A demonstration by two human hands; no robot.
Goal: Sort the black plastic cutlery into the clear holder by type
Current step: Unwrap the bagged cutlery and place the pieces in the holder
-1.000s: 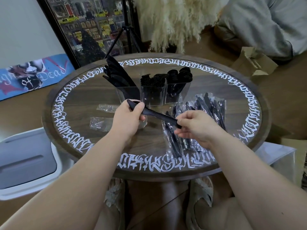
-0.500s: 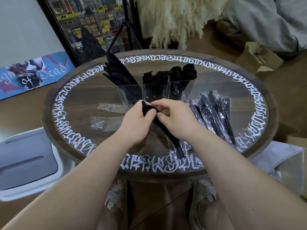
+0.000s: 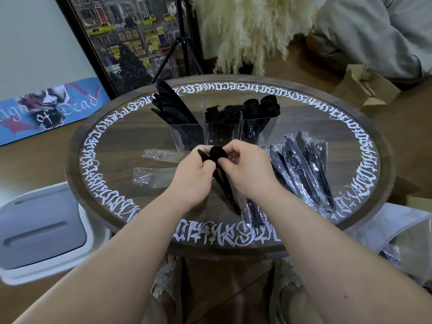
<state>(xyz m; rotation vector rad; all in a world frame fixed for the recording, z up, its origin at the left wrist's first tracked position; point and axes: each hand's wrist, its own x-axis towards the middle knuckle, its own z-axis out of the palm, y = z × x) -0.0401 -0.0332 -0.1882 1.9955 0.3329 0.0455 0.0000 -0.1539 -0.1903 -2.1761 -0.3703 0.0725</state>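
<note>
Above the table (image 3: 112,146), a spoon (image 3: 218,153) and another utensil are gripped together by both hands (image 3: 224,169); separation is judged underway, with spoon placement into the holder's (image 3: 254,133) right compartment next.

Cutlery (image 3: 174,108) black; holder (image 3: 187,139) clear; table (image 3: 117,146) dark woodgrain, white calligraphic lettering ringing the rim.

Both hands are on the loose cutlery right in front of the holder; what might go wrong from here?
1. The left hand and right hand hold a spoon together with other pieces, so one may slip free.
2. The clear holder is already packed, with knives leaning outward; a push could tip it.
3. Empty wrappers nearby could be swept off the table.
</note>
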